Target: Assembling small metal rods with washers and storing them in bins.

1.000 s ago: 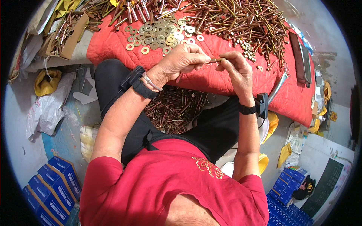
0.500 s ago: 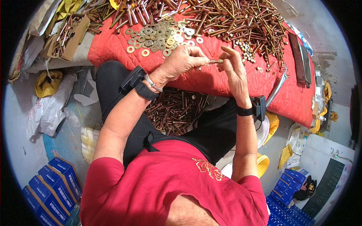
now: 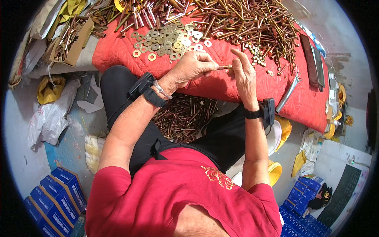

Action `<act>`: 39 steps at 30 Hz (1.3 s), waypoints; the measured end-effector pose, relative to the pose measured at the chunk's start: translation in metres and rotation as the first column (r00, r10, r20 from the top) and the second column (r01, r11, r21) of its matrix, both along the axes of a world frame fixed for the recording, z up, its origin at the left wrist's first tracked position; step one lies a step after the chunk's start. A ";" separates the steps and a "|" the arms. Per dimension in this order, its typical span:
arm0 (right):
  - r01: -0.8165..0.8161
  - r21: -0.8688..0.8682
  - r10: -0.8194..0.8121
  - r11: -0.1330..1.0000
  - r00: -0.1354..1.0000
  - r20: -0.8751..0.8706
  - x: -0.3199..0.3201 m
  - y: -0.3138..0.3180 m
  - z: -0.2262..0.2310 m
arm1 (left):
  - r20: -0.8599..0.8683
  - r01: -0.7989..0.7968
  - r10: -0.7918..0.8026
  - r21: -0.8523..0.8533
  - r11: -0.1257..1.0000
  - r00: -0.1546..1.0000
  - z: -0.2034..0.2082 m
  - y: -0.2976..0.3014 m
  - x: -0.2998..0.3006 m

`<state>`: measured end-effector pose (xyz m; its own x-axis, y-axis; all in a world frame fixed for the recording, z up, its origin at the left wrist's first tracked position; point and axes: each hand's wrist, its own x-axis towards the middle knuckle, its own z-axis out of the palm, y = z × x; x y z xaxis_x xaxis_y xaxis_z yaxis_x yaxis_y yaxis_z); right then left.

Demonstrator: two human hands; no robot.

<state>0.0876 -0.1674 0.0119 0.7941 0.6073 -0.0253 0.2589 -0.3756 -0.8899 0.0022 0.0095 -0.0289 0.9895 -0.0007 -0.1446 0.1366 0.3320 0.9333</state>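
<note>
My left hand (image 3: 194, 66) pinches a slim copper-gold bolt (image 3: 224, 67) between thumb and fingers, above the front edge of the red quilted cloth (image 3: 272, 94). The bolt lies level and points right, to the fingers of my right hand (image 3: 246, 81). These close on its brassy far end, with the index finger raised; whether a nut sits there is too small to tell. Beyond my left hand is a spread of flat washers (image 3: 167, 40). Small nuts (image 3: 257, 55) lie in a cluster past my right hand.
A large heap of metal bolts and sleeves (image 3: 244, 21) covers the back of the cloth. More bolts (image 3: 183, 116) are piled below, between my legs. An open cardboard box (image 3: 81, 43) stands left. Blue boxes (image 3: 59, 193) are stacked at lower left. A grey tube (image 3: 287, 94) lies right.
Both hands stay nearly in place around the bolt. The bolt tilts slightly, and my right fingers shift a little on its end. The grey tube appears lower on the cloth.
</note>
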 end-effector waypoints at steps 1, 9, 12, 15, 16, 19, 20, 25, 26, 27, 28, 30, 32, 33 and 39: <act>-0.016 0.102 -0.005 0.995 0.980 0.198 -0.001 0.003 -0.006 | 0.005 -0.011 0.011 -0.023 1.000 1.000 -0.001 0.001 0.002; -0.088 0.077 0.051 0.993 0.918 0.393 0.005 0.004 -0.008 | -0.027 -0.012 0.009 -0.101 0.995 1.000 -0.002 -0.001 0.002; -0.132 0.070 0.093 0.989 0.910 0.405 -0.004 0.002 0.002 | 0.035 -0.002 0.005 -0.063 0.998 0.999 -0.005 0.001 0.002; 0.007 0.074 -0.025 0.997 0.969 0.245 -0.002 0.002 -0.004 | -0.037 0.026 -0.030 -0.091 0.996 0.999 0.005 0.002 0.000; 0.006 0.076 -0.025 0.997 0.969 0.247 -0.001 0.001 -0.008 | -0.035 0.019 -0.022 -0.105 0.994 0.999 0.001 0.004 0.002; -0.134 0.072 0.104 0.988 0.940 0.325 -0.001 -0.002 -0.009 | -0.044 -0.002 -0.003 -0.127 0.992 0.999 -0.002 0.002 0.001; -0.135 0.073 0.105 0.988 0.940 0.325 -0.001 -0.001 -0.007 | -0.052 -0.014 0.007 -0.136 0.991 0.999 -0.002 0.002 0.001; -0.118 0.184 0.043 0.976 0.928 0.369 0.003 0.005 -0.016 | -0.071 -0.004 -0.008 -0.163 0.987 0.997 0.002 0.002 0.003; -0.218 0.250 0.074 0.943 0.874 0.480 0.005 0.005 -0.019 | -0.073 0.009 -0.021 -0.164 0.986 0.997 0.002 0.001 0.004; -0.175 0.145 0.108 0.974 0.918 0.383 -0.002 0.003 -0.010 | -0.075 0.005 -0.018 -0.163 0.987 0.997 0.003 0.001 0.002; -0.177 0.146 0.110 0.973 0.918 0.381 -0.004 0.005 -0.006 | -0.074 0.019 -0.030 -0.151 0.988 0.997 0.004 0.000 -0.001; -0.041 -0.004 0.041 0.999 0.995 0.091 -0.006 0.007 -0.002 | -0.073 0.033 -0.044 -0.139 0.990 0.996 0.004 0.001 -0.003; -0.027 0.013 0.027 1.000 0.999 0.027 -0.007 0.006 -0.002 | -0.066 -0.016 0.005 -0.172 0.985 0.998 0.001 0.003 -0.002; -0.013 0.161 -0.009 0.987 0.991 0.134 -0.004 0.006 -0.007 | -0.064 -0.015 0.004 -0.171 0.985 0.998 0.001 0.005 0.000; -0.088 0.127 0.035 0.988 0.928 0.370 -0.003 0.008 -0.010 | -0.100 0.002 -0.021 -0.187 0.982 0.995 -0.002 0.001 0.000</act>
